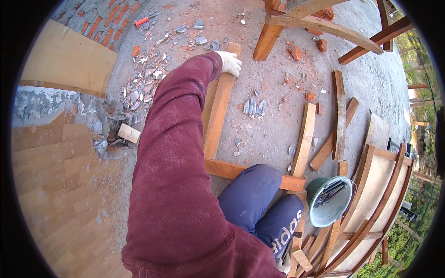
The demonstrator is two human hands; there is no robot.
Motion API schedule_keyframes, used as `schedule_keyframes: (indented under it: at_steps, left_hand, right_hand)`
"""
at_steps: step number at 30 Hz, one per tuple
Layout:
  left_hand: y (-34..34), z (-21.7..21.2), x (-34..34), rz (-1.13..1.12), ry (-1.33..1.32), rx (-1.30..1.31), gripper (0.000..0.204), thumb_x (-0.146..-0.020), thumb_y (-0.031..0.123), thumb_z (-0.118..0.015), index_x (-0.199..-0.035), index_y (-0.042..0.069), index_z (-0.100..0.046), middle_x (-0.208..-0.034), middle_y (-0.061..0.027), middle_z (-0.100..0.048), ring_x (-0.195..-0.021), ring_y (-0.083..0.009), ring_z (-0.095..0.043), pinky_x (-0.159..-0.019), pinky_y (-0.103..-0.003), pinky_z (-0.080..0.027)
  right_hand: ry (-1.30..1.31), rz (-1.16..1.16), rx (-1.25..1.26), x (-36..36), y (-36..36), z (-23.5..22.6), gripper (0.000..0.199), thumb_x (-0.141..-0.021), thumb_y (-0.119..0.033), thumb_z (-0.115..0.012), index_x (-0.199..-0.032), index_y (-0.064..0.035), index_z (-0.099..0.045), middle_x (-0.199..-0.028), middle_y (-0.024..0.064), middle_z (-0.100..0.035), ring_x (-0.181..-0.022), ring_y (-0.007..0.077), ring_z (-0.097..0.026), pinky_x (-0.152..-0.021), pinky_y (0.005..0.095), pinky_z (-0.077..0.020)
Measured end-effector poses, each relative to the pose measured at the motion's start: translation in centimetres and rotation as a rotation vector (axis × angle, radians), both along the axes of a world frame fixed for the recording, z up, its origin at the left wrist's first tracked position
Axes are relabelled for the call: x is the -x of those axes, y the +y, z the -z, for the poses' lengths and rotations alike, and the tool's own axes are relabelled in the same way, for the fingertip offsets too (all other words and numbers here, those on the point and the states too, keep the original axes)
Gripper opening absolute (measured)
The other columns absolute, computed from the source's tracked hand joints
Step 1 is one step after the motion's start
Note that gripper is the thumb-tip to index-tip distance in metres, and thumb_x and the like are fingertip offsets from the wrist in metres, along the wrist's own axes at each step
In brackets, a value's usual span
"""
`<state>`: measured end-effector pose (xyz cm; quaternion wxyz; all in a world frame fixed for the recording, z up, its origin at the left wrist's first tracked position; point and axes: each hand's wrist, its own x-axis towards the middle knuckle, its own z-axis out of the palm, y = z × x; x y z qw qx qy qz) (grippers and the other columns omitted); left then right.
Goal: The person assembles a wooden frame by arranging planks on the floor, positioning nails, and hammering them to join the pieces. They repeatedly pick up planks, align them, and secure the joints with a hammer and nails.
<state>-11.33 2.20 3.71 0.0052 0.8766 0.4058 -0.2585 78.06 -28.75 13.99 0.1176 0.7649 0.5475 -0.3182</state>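
My left arm, in a maroon sleeve, reaches forward. Its white-gloved left hand (229,64) is closed over the far end of a long wooden beam (219,109) on the ground. The near end of that beam meets a wooden crosspiece (227,169), which runs under or behind my blue-trousered knee. A flat board lies along the beam's left side, mostly covered by my sleeve. Low at the right, my gloved right hand (282,266) shows only in part, closed around what looks like a hammer (287,249) with a dark head. Most of its fingers are hidden.
A pale green bucket (330,201) holding metal tools stands to my right. Loose timber pieces (340,116) lie around it, with a curved wooden frame (378,204) beyond. Broken rubble (143,83) covers the ground ahead at left. Another wooden frame (320,25) stands at the far right.
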Motion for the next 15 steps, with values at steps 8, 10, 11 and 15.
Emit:
schedule_keyframes:
  at_steps: [8, 10, 11, 15]
  left_hand:
    - [-0.1, 1.2, -1.3, -0.121, 0.059, 0.091, 0.076, -0.070, 0.012, -0.085, -0.138, 0.028, -0.054, -0.146, 0.0043, -0.052, -0.149, -0.0214, -0.038, -0.120, -0.044, -0.036]
    - [-1.2, 2.1, 0.0, -0.117, 0.061, 0.038, 0.084, -0.064, 0.015, -0.089, -0.138, 0.026, -0.051, -0.148, 0.0020, -0.050, -0.150, -0.0227, -0.036, -0.123, -0.043, -0.032]
    - [-1.1, 2.2, -1.4, -0.137, 0.089, 0.000, 0.082, -0.070, 0.013, -0.084, -0.143, 0.026, -0.049, -0.152, 0.0008, -0.048, -0.152, -0.0227, -0.034, -0.124, -0.041, -0.030]
    - [-5.7, 1.9, -2.7, -0.502, -0.035, -0.381, 0.078, -0.084, 0.009, -0.071, -0.155, 0.026, -0.042, -0.159, -0.0020, -0.045, -0.150, -0.0246, -0.037, -0.123, -0.042, -0.032]
  right_hand:
    - [0.179, 0.088, 0.096, -6.3, 0.8, 0.6, 0.056, -0.090, -0.005, -0.062, -0.144, 0.0066, -0.052, -0.124, 0.0190, -0.069, -0.107, 0.0253, -0.069, -0.092, 0.0338, -0.0542]
    - [0.151, 0.239, 0.194, -4.7, 0.8, -1.6, 0.058, -0.091, -0.004, -0.058, -0.147, 0.0084, -0.049, -0.124, 0.0181, -0.069, -0.099, 0.0201, -0.070, -0.083, 0.0300, -0.0559]
    - [0.179, 0.280, 0.200, -2.8, 0.9, -4.5, 0.057, -0.091, -0.003, -0.058, -0.147, 0.0057, -0.051, -0.111, 0.0137, -0.070, -0.085, 0.0163, -0.067, -0.072, 0.0282, -0.0538]
    - [0.260, 0.333, 0.185, 3.8, 2.2, -14.3, 0.054, -0.091, -0.004, -0.060, -0.145, -0.0026, -0.056, -0.069, -0.0031, -0.055, -0.049, 0.0063, -0.047, -0.043, 0.0237, -0.0375]
